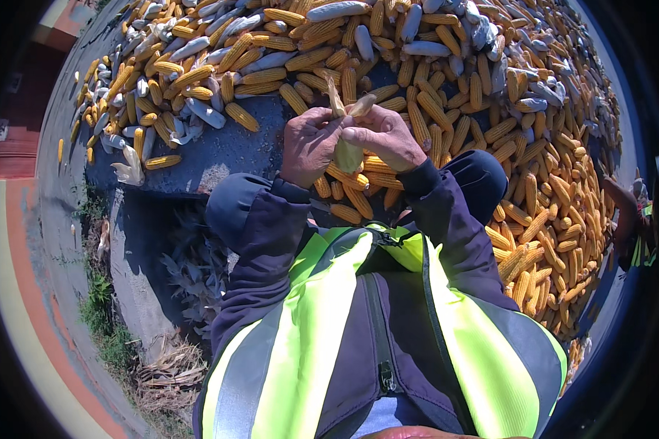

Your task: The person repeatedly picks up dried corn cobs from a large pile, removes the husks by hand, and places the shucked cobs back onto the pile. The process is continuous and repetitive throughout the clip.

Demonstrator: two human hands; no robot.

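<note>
Both hands meet over the corn pile, between the knees. My left hand (311,144) pinches pale green-yellow corn husk leaves (349,156) with thumb and fingers. From the other side, my right hand (389,134) grips the same leaves, its thumb close to the left one. Two husk tips stick up above the fingers and a broader flap hangs below them. Whether an ear is inside the husk cannot be told. Husked yellow corn cobs (357,200) lie just below the hands.
A large heap of yellow cobs (549,208) spreads ahead and to the right, with ears in pale husks (338,11) among them. Dry husks (195,263) fill a shaded trench at the left, beside a concrete edge (137,263) and weeds. Another person (631,219) is at the far right.
</note>
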